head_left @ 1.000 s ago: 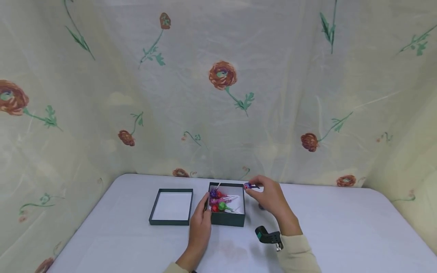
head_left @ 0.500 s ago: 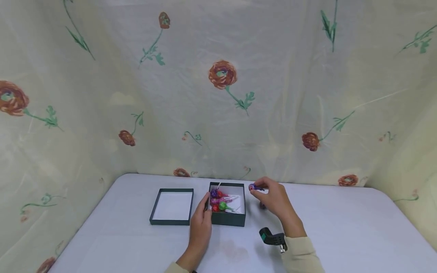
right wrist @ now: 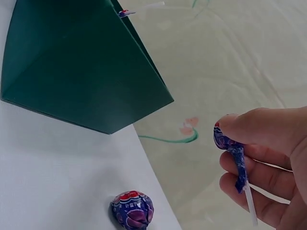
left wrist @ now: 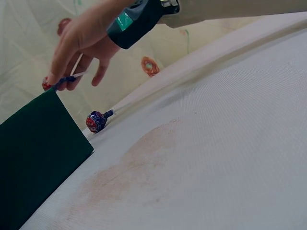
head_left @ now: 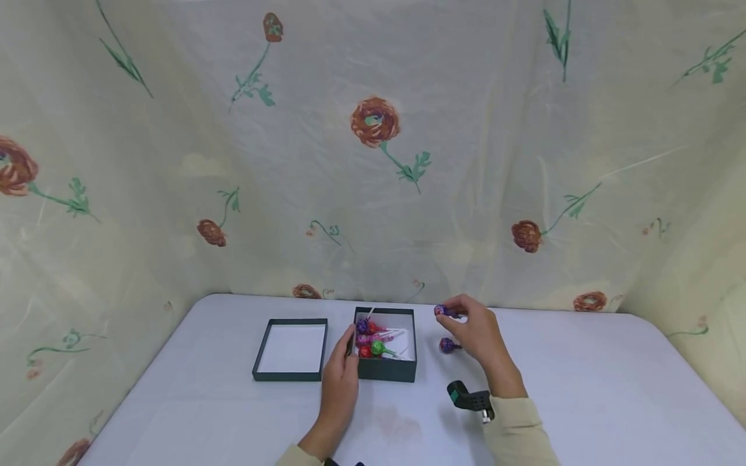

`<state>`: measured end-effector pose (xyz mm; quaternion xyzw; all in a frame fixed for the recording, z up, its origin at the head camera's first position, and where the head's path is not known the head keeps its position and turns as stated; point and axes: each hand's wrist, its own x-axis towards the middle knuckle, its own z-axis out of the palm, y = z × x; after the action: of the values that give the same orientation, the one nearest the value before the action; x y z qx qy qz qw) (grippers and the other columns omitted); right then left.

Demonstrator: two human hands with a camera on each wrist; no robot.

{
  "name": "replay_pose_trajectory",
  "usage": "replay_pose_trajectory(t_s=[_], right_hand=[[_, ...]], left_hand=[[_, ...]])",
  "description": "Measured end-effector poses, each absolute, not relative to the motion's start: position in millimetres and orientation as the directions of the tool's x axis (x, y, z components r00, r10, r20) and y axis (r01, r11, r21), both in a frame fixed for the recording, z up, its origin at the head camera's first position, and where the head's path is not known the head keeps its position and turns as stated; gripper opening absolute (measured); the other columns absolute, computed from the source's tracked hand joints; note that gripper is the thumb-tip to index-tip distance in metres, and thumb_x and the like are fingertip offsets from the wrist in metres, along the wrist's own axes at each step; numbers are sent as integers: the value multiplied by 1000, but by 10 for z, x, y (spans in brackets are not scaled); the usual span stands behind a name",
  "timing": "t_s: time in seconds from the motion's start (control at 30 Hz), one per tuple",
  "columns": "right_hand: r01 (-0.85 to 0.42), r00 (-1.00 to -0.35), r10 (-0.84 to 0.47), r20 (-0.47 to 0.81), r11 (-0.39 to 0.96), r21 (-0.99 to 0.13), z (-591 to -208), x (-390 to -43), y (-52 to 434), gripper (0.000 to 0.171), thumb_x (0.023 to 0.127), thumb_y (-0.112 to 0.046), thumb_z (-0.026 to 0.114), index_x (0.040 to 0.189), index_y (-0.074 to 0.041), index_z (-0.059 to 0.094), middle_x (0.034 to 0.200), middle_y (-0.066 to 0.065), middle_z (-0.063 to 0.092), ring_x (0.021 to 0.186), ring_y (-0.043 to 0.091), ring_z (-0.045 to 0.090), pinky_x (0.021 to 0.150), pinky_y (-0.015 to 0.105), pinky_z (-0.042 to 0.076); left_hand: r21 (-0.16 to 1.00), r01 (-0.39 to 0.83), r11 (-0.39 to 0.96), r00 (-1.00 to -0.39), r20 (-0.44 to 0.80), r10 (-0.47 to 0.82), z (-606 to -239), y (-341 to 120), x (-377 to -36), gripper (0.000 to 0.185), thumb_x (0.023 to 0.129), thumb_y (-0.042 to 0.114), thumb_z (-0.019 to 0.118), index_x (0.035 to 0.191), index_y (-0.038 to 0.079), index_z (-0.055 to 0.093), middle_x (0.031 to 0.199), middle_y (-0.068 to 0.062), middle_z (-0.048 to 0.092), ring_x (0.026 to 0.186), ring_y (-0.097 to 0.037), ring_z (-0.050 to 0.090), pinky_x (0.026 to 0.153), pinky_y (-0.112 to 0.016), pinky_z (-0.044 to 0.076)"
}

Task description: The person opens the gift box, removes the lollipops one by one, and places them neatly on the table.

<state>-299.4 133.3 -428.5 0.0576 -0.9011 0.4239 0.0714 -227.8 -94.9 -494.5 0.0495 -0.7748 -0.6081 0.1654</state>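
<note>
A dark green box [head_left: 387, 371] stands on the table with several wrapped lollipops inside, among them a green one [head_left: 377, 347]. My left hand [head_left: 339, 382] rests against the box's left side, its thumb and fingers apart along the wall; its far fingers are hidden. To the right of the box my right hand [head_left: 478, 330] pinches a blue-purple lollipop [right wrist: 230, 144] between thumb and fingers, above the table. The white stick points down past the fingers in the right wrist view. Below that hand, another blue-purple lollipop [head_left: 447, 345] lies on the table.
The box's lid [head_left: 290, 377], dark green with a white inside, lies upturned left of the box. A flower-printed curtain [head_left: 443, 194] hangs behind the white table [head_left: 583, 382]. A dark wrist device [head_left: 469, 398] juts out from the right wrist.
The right hand has moved to the right, away from the box's rim, with the lollipop in its fingers. More of the lollipop on the table now shows. The left hand stays at the box.
</note>
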Motion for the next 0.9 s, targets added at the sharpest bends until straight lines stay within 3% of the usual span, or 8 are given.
replay_pose_trajectory(t_s=[0.37,0.7,0.9], right_hand=[[-157,-983,-30,179,634,-757,-4318,-3019,1395,32,90,-22,68,117,-9,60,113,12,65,111,31,56,93,49,50],[-113,-990,-6,144,654,-748,-4395,-3033,1430,28,89,-21,69,113,-10,62,111,12,66,107,30,57,88,46,53],[-87,-993,2,118,670,-737,-4468,-3081,1436,27,88,-19,69,111,-7,63,110,14,66,106,32,59,91,51,48]], left_hand=[[962,122,245,-940,191,-283,-4919,-943,-2267,50,97,6,40,146,14,43,151,-4,39,140,-22,33,110,-45,32],[965,119,235,-944,184,-274,-4934,-943,-2267,50,97,6,41,146,15,43,151,-3,39,140,-22,33,110,-45,32],[961,125,246,-942,193,-275,-4935,-949,-2276,50,97,6,40,146,15,43,151,-3,39,140,-22,33,110,-45,32]])
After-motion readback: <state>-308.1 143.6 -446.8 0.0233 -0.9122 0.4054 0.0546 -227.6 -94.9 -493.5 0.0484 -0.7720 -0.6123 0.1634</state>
